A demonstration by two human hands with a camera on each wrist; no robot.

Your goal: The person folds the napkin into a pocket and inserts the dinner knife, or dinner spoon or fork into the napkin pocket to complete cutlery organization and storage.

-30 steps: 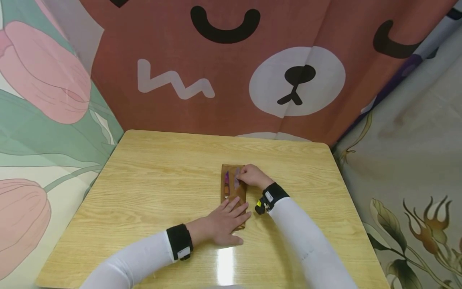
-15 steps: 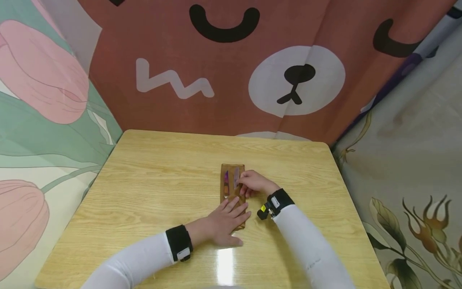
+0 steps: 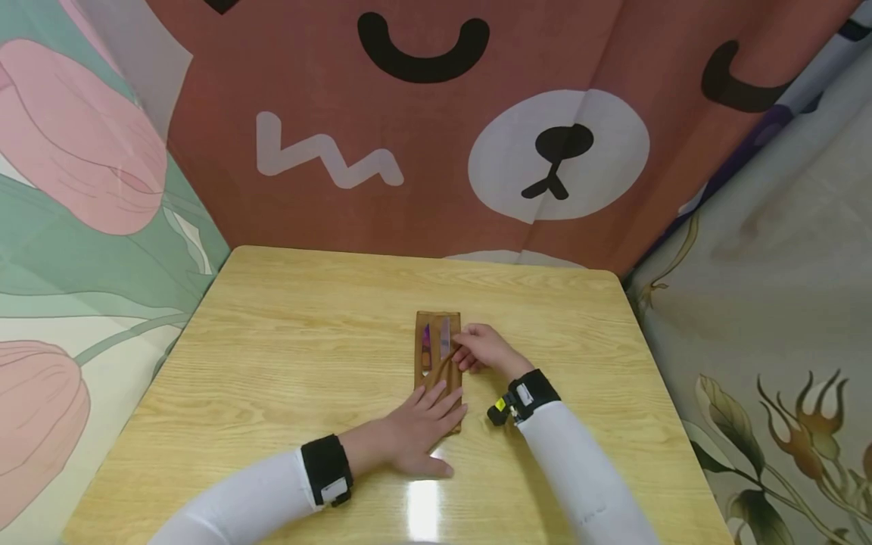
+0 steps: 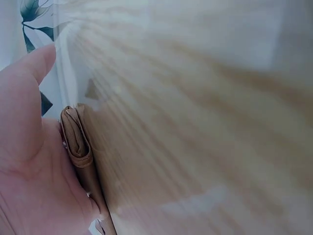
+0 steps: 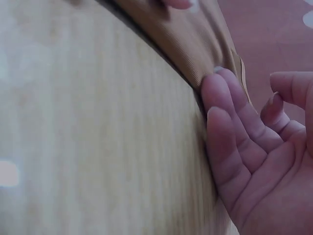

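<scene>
A long brown wallet (image 3: 420, 344) lies on the table, its near part under my left hand. A purple-patterned piece (image 3: 426, 344) and a greyish strip (image 3: 445, 333) show side by side in its far part. My left hand (image 3: 421, 431) rests flat across the wallet with fingers spread. At the wallet's right edge, my right hand (image 3: 485, 350) pinches the brown cloth, which runs in slanting folds toward the fingertips. In the right wrist view, bent fingers (image 5: 222, 132) touch the ribbed brown cloth (image 5: 171, 34). The wallet's folded end (image 4: 77, 132) shows beside my left palm.
The light wood table (image 3: 306, 325) spreads around the wallet on all sides. Behind it hangs a brown curtain (image 3: 436, 212) with a bear print. Flowered cloths hang at the left and right. Light glares on the table near the front.
My right hand has shifted slightly down and toward me, and the cloth now lies in slanting folds. My left hand has slid slightly down and left, still on the wallet.
</scene>
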